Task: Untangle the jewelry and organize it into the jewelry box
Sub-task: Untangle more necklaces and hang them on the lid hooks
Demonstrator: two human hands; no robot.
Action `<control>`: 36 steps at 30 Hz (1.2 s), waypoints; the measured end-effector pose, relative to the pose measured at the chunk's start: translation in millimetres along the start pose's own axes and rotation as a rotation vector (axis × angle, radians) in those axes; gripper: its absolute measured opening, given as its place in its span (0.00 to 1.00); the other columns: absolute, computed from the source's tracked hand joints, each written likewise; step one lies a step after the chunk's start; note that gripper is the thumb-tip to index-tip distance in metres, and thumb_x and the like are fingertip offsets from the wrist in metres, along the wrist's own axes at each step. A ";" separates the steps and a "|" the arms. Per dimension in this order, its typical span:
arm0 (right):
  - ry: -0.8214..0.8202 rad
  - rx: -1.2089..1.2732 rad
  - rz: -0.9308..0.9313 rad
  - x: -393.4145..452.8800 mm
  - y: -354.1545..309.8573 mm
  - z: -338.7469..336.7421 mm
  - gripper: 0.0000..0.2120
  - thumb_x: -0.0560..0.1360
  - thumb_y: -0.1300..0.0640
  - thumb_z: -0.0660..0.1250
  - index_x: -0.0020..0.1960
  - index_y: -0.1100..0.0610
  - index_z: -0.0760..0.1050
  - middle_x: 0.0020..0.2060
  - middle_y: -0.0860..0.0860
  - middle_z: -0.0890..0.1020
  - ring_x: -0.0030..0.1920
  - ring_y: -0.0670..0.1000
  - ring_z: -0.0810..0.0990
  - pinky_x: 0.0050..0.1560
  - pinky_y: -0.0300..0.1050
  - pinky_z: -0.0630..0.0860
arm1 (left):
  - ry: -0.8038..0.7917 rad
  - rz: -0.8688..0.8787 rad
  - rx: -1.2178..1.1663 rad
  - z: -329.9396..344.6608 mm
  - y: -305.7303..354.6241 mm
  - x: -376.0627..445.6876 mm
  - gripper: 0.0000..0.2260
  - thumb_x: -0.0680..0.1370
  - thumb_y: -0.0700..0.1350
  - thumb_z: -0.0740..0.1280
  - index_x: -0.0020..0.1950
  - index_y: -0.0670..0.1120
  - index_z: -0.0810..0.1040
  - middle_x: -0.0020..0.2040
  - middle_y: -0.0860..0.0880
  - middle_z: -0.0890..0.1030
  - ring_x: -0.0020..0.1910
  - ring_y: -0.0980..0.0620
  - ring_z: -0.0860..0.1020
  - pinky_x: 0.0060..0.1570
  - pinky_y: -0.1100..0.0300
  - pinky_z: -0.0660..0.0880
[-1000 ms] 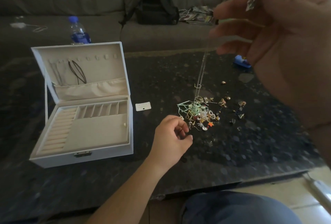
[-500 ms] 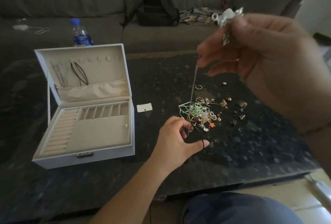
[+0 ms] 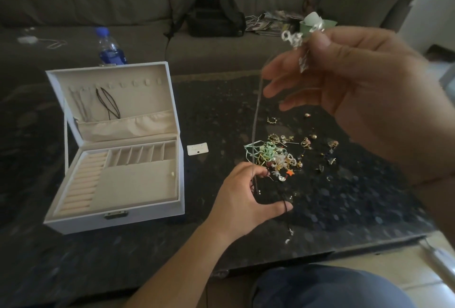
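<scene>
A white jewelry box (image 3: 115, 216) stands open on the dark table at the left, with a black cord (image 3: 108, 102) hanging inside its lid. A tangled pile of jewelry (image 3: 275, 157) with green ribbon lies mid-table. My right hand (image 3: 364, 96) is raised close to the camera, pinching the silver clasp end (image 3: 294, 39) of a thin chain (image 3: 256, 120) that hangs down. My left hand (image 3: 243, 199) sits just in front of the pile, fingers pinching the chain's lower end, with a black cord (image 3: 285, 205) over the thumb.
Loose earrings (image 3: 332, 145) are scattered right of the pile, and small pieces (image 3: 290, 231) lie near the table's front edge. A white card (image 3: 197, 149) lies between box and pile. A blue water bottle (image 3: 109, 48) stands behind the box. A black backpack (image 3: 214, 15) rests on the sofa.
My right hand has come down from the top of the view with the chain's clasp end. My left hand has opened its thumb outward while holding the chain's lower end.
</scene>
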State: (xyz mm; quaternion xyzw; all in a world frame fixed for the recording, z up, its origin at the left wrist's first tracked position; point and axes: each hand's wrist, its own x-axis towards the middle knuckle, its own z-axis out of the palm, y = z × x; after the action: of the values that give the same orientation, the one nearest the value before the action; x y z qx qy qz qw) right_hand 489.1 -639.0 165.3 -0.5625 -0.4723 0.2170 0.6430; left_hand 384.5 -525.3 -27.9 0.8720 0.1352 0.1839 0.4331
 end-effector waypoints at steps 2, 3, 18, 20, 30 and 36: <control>0.003 0.021 -0.016 0.2 -2.4 -1.2 0.15 0.80 0.56 0.57 0.43 0.59 0.80 0.46 0.57 0.85 0.47 0.61 0.84 0.46 0.53 0.78 | -0.009 -0.027 -0.021 0.3 0.5 -0.5 0.29 0.65 0.64 0.77 0.61 0.58 0.73 0.55 0.66 0.71 0.55 0.65 0.73 0.54 0.72 0.72; 0.004 0.020 -0.030 0.1 -1.5 -1.6 0.15 0.80 0.56 0.57 0.43 0.58 0.80 0.46 0.57 0.85 0.47 0.61 0.84 0.46 0.54 0.78 | -0.018 -0.044 -0.026 0.8 -0.4 -0.2 0.29 0.65 0.64 0.77 0.61 0.58 0.73 0.55 0.66 0.72 0.55 0.64 0.74 0.54 0.71 0.74; 0.087 0.100 -0.118 4.4 -5.0 -10.5 0.15 0.82 0.56 0.55 0.44 0.59 0.77 0.47 0.56 0.85 0.48 0.60 0.84 0.46 0.52 0.78 | 0.030 -0.180 -0.513 3.1 -10.5 -1.6 0.15 0.78 0.31 0.62 0.53 0.46 0.83 0.50 0.49 0.85 0.52 0.51 0.82 0.54 0.62 0.77; 0.111 0.098 -0.131 5.2 -3.9 -14.0 0.15 0.82 0.56 0.55 0.44 0.59 0.78 0.48 0.55 0.85 0.49 0.59 0.84 0.46 0.52 0.78 | 0.012 -0.185 -0.573 0.9 -10.6 -5.0 0.13 0.79 0.38 0.59 0.54 0.43 0.84 0.51 0.48 0.85 0.52 0.50 0.82 0.53 0.60 0.77; 0.252 0.086 -0.138 3.4 18.1 -47.2 0.14 0.79 0.52 0.58 0.44 0.52 0.82 0.51 0.53 0.85 0.51 0.57 0.83 0.48 0.51 0.80 | -0.133 -0.236 -0.780 -14.9 -3.0 -13.4 0.19 0.80 0.47 0.52 0.52 0.44 0.83 0.53 0.43 0.84 0.48 0.48 0.80 0.47 0.54 0.71; 0.306 -0.068 -0.039 -35.1 51.4 -84.4 0.12 0.76 0.44 0.64 0.44 0.51 0.82 0.48 0.53 0.85 0.46 0.56 0.84 0.44 0.46 0.81 | -0.115 -0.231 -0.439 -38.5 1.5 -11.3 0.19 0.85 0.44 0.54 0.46 0.44 0.83 0.47 0.51 0.85 0.50 0.55 0.81 0.51 0.64 0.71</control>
State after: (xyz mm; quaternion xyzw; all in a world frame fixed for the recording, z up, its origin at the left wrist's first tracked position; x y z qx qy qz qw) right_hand 557.7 -697.1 111.5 -0.6012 -0.3865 0.1002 0.6922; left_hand 357.6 -503.5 -7.6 0.7447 0.1662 0.1083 0.6372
